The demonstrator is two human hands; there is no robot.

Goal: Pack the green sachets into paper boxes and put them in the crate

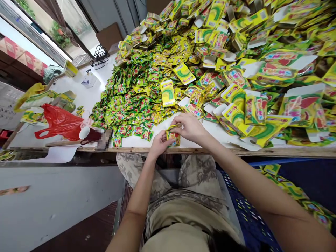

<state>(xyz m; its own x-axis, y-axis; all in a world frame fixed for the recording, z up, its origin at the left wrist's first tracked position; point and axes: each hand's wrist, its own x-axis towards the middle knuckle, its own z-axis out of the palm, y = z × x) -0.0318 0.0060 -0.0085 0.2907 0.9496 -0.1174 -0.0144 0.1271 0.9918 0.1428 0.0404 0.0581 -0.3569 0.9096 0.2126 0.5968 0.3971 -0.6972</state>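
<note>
At the table's front edge, both my hands are closed around a small yellow-green printed carton [174, 139]. My left hand [159, 142] grips its left side, with the thumb across the front. The fingers of my right hand [189, 128] pinch at its top and right; what they may hold there is too small to make out. Just beyond my hands lies a heap of small green and yellow sachets [131, 94]. A yellow carton [168, 93] rests on the heap, and several flattened or open cartons [256, 106] lie to the right of my right hand.
A red plastic bag [61, 122], a dark cup [90, 134] and a wire rack [99, 56] are on the white table [90, 94] at the left. Below the table's right side, a blue crate [244, 206] holds filled-looking cartons. Cartons pile high at the back right.
</note>
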